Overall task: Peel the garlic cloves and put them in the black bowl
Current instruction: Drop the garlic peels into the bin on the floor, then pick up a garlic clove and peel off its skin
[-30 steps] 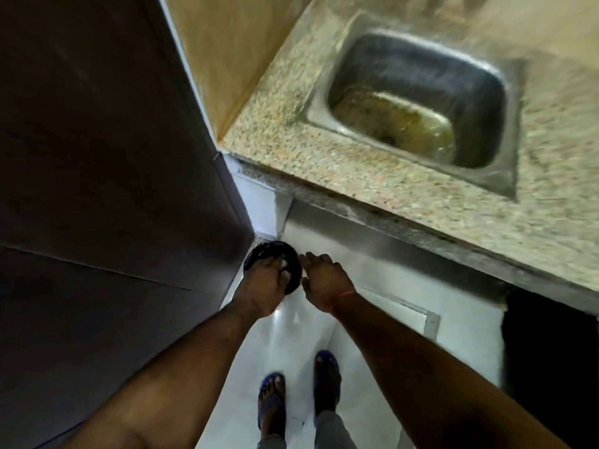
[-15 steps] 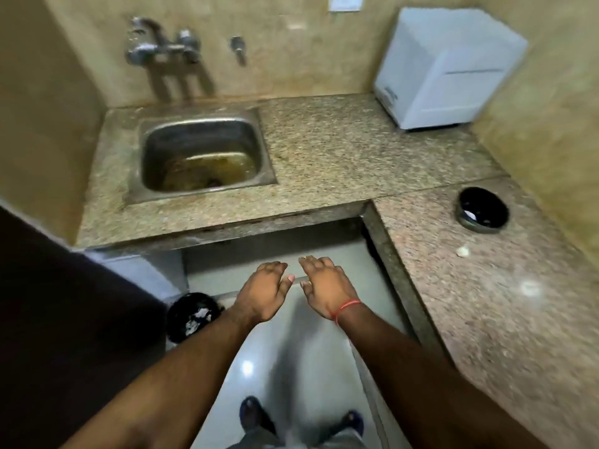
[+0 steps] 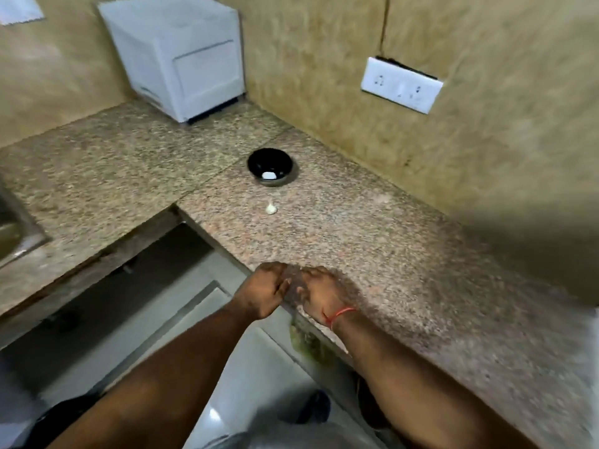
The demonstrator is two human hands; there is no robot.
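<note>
Low over the counter edge (image 3: 324,322), left hand (image 3: 264,291) and right hand (image 3: 321,294) nearly touch.

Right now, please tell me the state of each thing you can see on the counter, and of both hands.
black bowl: upright, one white peeled clove inside
garlic clove: unpeeled, lying on the counter before the bowl
left hand: fingers curled, contents hidden
right hand: fingers curled, contents hidden
white appliance: door closed
</note>
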